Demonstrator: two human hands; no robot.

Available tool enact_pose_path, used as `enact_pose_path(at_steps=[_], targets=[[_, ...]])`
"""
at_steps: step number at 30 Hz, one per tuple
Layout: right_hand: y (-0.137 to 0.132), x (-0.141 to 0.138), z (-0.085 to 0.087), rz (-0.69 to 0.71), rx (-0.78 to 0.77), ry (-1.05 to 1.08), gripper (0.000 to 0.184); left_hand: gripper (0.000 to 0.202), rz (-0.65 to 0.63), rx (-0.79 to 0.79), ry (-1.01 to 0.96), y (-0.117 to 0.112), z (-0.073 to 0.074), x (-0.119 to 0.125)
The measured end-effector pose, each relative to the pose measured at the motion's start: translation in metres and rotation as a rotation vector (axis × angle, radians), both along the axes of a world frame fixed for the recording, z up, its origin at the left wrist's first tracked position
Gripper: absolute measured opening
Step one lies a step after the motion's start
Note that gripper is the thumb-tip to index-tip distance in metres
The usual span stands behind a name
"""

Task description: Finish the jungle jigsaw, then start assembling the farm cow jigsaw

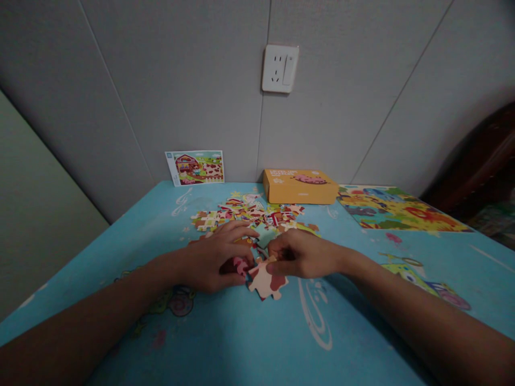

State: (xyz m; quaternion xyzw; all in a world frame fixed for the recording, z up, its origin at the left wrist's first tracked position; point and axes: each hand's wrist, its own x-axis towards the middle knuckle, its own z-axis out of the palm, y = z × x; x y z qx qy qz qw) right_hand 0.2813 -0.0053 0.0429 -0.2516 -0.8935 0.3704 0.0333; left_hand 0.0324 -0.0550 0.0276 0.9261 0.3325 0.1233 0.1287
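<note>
My left hand (215, 258) rests on the blue table (257, 332), fingers curled over a pink and red puzzle piece (240, 265). My right hand (300, 254) pinches the top edge of a cream and brown-red puzzle piece (266, 282) that lies flat just beside the left hand's piece. The two pieces touch or nearly touch. Behind both hands lies a heap of loose puzzle pieces (249, 213).
An orange puzzle box (300, 186) stands at the back by the wall. A farm picture card (195, 167) leans against the wall at back left. A finished colourful puzzle (396, 209) lies at the right. A wall socket (279, 68) is above.
</note>
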Motion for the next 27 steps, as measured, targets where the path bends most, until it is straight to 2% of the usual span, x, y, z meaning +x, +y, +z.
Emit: enact_pose_path(at_steps=[8,10,12,14,17,19,27], targets=[[0.0058,0.0046,-0.0019,0.097,0.064,0.027,0.035,0.016,0.025,0.014,0.004,-0.0013,0.0056,-0.0002],[0.0060,0.0038,-0.0035,0.103,0.056,0.050,0.030,0.017,0.037,0.014,0.011,-0.0012,0.0067,-0.0004],[0.0059,0.0030,-0.0044,0.090,0.037,0.070,0.017,0.020,0.041,0.017,0.016,-0.0012,0.0070,-0.0003],[0.0056,0.0027,-0.0045,0.073,0.016,0.074,0.010,0.031,0.023,0.024,0.020,-0.0016,0.0063,0.0002],[0.0057,0.0035,-0.0034,0.068,-0.006,0.060,0.009,0.058,-0.034,0.014,0.052,-0.0026,0.0038,0.0015],[0.0059,0.0043,-0.0024,0.059,-0.023,0.049,0.009,0.066,-0.050,-0.003,0.075,-0.0031,0.0025,0.0025],[0.0051,0.0050,0.0007,0.034,-0.011,0.000,0.015,0.056,0.002,0.032,0.051,-0.0023,0.0047,0.0023]])
